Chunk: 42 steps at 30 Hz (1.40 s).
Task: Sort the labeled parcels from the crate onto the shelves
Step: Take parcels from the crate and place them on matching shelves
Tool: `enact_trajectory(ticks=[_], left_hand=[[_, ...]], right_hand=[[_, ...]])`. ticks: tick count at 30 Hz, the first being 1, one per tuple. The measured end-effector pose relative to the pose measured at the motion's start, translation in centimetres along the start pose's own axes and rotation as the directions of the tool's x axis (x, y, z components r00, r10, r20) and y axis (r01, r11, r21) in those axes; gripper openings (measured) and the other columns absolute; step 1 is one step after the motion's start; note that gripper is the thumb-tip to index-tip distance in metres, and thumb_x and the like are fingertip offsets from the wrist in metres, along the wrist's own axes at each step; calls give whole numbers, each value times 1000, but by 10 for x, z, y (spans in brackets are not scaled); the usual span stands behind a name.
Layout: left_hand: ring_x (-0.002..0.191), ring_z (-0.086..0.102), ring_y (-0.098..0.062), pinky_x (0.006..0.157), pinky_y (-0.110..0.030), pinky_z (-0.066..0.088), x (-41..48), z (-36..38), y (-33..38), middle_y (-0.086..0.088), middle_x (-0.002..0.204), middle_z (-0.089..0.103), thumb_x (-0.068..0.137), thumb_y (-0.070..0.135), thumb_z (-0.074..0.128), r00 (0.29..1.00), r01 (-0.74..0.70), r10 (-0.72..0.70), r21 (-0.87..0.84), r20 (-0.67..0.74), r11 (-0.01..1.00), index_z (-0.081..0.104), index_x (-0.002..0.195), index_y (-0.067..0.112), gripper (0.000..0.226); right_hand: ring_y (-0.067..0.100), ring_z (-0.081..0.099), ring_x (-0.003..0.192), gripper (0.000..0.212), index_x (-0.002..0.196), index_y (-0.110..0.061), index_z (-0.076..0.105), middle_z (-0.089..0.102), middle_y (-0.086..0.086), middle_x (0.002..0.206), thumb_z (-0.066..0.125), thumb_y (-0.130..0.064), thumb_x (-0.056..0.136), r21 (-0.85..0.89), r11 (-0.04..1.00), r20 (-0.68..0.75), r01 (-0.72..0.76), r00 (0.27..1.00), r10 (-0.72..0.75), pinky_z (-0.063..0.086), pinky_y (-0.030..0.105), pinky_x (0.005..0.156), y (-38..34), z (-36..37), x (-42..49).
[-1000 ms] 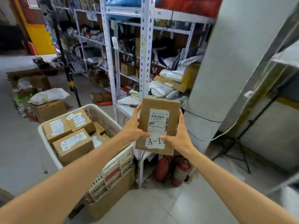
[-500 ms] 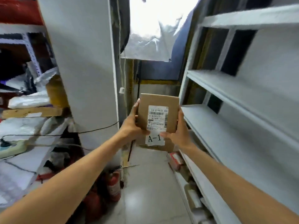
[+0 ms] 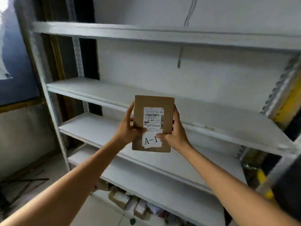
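Observation:
A small brown cardboard parcel (image 3: 153,101) with a white shipping label and a tag reading "A-1" is held upright in front of me. My left hand (image 3: 127,129) grips its left edge with the thumb on the front. My right hand (image 3: 175,132) grips its right edge, thumb beside the tag. Behind the parcel stands a white metal shelf unit (image 3: 101,91) with several bare white boards. The parcel hangs in front of the shelves and touches none of them. The crate is out of view.
Several small parcels (image 3: 128,203) lie on the lowest level of the unit near the floor. A grey wall (image 3: 24,136) and dark rods (image 3: 24,185) on the floor are at the left. Yellow items (image 3: 291,101) show past the unit's right post.
My view has swung right from the crate and the cluttered racks to face the white shelf unit. Both hands still hold the parcel the same way, now in front of the shelves.

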State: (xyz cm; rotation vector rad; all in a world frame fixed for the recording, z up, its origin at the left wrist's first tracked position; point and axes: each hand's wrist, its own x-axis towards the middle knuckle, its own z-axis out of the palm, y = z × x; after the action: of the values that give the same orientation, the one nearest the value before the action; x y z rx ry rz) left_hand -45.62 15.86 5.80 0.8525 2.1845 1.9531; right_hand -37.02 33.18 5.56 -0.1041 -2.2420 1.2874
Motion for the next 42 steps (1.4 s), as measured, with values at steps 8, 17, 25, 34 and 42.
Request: enact_trajectory(ticks=[8, 17, 25, 34, 42], left_hand=[[85, 66, -9, 65, -25, 58, 38, 163, 43, 3, 99, 61, 72, -12, 72, 960, -93, 109, -75, 256, 993, 20, 148, 44, 107], [106, 61, -25, 72, -28, 59, 78, 283, 90, -4, 116, 54, 75, -11, 71, 884, 9, 110, -252, 454, 968, 28, 146, 27, 91], [119, 54, -26, 93, -52, 51, 113, 339, 88, -4, 134, 52, 68, 3, 82, 908, -176, 232, -183, 350, 967, 26, 148, 31, 101], [129, 47, -24, 90, -55, 52, 136, 388, 53, -1, 142, 44, 74, -5, 73, 897, -131, 230, -271, 377, 954, 22, 147, 38, 99], [133, 43, -25, 96, -53, 49, 145, 408, 57, -4, 145, 40, 73, 2, 78, 887, -155, 241, -238, 394, 959, 19, 148, 35, 101]], right_hand=[[-8, 56, 97, 122, 149, -41, 12, 55, -23, 114, 82, 4, 60, -88, 985, -332, -146, 937, 109, 47, 5, 64, 38, -151, -36], [7, 42, 122, 115, 148, -45, 2, 45, -4, 141, 79, -3, 73, -178, 958, -513, -225, 852, 105, 46, 13, 75, 54, -262, -40], [10, 43, 127, 105, 149, -38, 13, 47, -5, 139, 76, 0, 74, -173, 940, -596, -293, 791, 137, 47, 45, 97, 73, -302, -8], [17, 48, 124, 103, 147, -38, 11, 48, -2, 136, 74, 3, 76, -148, 897, -670, -416, 710, 218, 50, 44, 94, 123, -317, 14], [3, 36, 122, 100, 151, -28, 13, 39, 1, 142, 79, -11, 77, -337, 834, -755, -438, 654, 38, 42, 25, 93, 133, -327, 18]])
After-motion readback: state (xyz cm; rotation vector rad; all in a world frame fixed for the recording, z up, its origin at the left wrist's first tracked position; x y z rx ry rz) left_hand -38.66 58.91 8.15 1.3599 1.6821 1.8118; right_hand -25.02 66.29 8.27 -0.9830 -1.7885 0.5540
